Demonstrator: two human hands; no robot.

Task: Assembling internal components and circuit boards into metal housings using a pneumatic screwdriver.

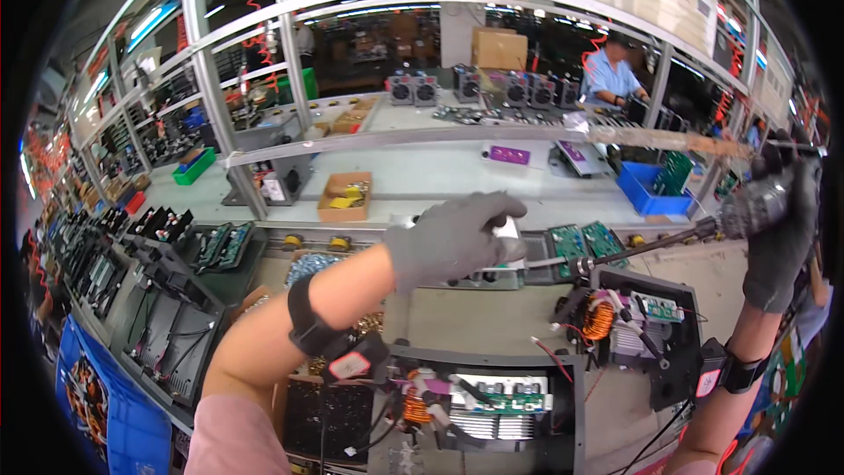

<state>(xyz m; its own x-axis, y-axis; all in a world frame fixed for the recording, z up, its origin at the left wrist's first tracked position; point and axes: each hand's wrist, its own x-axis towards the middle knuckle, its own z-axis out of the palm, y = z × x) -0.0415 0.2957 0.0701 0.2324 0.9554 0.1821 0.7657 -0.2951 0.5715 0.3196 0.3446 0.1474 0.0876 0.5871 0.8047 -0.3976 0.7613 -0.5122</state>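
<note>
My right hand (pixel 782 237), in a grey glove, is wrapped round the dark body of a power screwdriver (pixel 754 208) at the right. Its long thin shaft points left, and the tip ends close to my left hand (pixel 457 239). That hand, also gloved in grey, has its fingers bent round a whitish, silvery part (pixel 510 230) over the far side of the bench. The fingers cover most of this part. Below the shaft sits an open black housing (pixel 677 369) with an orange-wound coil (pixel 599 320). Nearer to me lies another black housing (pixel 570 405) with a green circuit board (pixel 505 402).
Green circuit boards (pixel 601 239) lie beyond the shaft. A metal rail (pixel 396 139) crosses above the bench. Farther back stand a cardboard tray (pixel 345 197) and a blue bin (pixel 652 192). Black housings (pixel 171 325) fill the left side. A co-worker (pixel 613 75) sits across.
</note>
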